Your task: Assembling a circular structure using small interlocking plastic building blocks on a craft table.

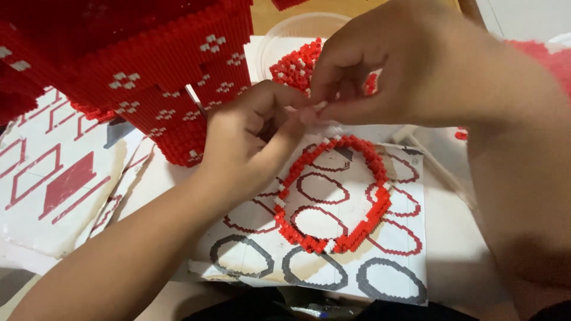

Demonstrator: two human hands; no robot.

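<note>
Forearms: your two arms fill the near edge of the view, crossing in toward the middle of the desk (pixel 458 261).
Left hand (pixel 250 134): curled narrow, thumb and forefinger pinched at the top of the ring, just where the right fingertips meet them.
Right hand (pixel 386 71): fingers drawn close together, nipping something tiny at that same spot; whether it is a single brick you cannot tell, it is too small.
Brick ring (pixel 336 193): a red oval loop of small bricks with a few white ones, lying flat on the pattern sheet (pixel 392 246), over the printed red ovals.
Step in hand: by the look of it, you are fitting or pressing a piece into the ring's upper edge.
Next move: likely calls for steadying the loop while you press, so the thin ring does not flex or split.
Spare bricks: red and white, in a clear tub (pixel 285 30) behind your hands.
Red model (pixel 148 71): large build, upper left, well apart.
</note>
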